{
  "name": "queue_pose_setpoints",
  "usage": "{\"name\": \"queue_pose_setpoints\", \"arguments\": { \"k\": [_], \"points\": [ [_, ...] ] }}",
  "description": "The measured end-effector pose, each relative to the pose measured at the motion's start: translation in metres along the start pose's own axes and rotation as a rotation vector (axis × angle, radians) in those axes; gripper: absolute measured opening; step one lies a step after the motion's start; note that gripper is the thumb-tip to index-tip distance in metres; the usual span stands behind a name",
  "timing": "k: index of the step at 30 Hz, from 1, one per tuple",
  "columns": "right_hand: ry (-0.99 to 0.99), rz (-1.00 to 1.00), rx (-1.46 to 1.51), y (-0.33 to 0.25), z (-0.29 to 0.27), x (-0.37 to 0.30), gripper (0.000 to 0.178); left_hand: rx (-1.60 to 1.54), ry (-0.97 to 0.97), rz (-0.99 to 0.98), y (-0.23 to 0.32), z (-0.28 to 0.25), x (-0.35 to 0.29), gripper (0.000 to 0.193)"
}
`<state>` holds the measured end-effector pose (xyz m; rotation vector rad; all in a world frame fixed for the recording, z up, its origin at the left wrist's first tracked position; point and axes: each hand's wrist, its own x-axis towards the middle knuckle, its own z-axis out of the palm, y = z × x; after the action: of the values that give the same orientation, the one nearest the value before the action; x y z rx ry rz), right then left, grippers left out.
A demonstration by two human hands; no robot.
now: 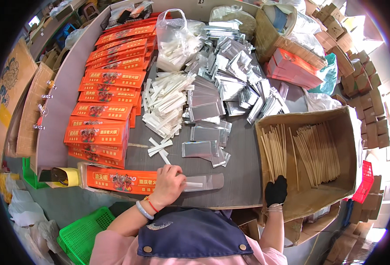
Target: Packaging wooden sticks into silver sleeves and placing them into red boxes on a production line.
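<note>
My bare left hand [169, 183] lies curled on the right end of a long red printed packet [115, 179] at the table's front edge. To its right, a clear plastic sleeve [212, 181] extends past the red part, with a white strip [194, 185] beside my fingers. My right hand [275, 190], in a black glove, reaches over the near edge of a cardboard box [309, 201]. Its fingers close around the lower ends of some wooden chopsticks [273, 150]; the fingertips are partly hidden. More chopsticks [316, 152] lie in the box, to the right.
Stacked red packets [99, 132] line the table's left side. White paper-wrapped strips [166, 104] and silvery clear packets [239, 66] are heaped in the middle. A yellow-wrapped block [71, 177] sits at the front left corner. Below it stands a green basket [82, 234].
</note>
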<state>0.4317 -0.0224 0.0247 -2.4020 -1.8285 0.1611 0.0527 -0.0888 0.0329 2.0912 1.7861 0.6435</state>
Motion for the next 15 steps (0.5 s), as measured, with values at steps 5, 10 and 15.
{"name": "queue_pose_setpoints", "arguments": {
  "k": [5,10,15],
  "points": [
    [0.160,-0.035,0.028,0.019,0.010,-0.003,0.020,0.026,0.016,0.032,-0.002,-0.003,-0.004,0.017],
    [-0.057,-0.462,0.382,-0.030,-0.025,-0.007,0.021,-0.081,-0.015,-0.060,-0.003,-0.024,-0.008,0.031],
    [-0.422,-0.826,0.369,-0.082,-0.021,-0.020,0.032,0.000,-0.118,-0.051,-0.022,-0.051,-0.024,0.065]
  ]
}}
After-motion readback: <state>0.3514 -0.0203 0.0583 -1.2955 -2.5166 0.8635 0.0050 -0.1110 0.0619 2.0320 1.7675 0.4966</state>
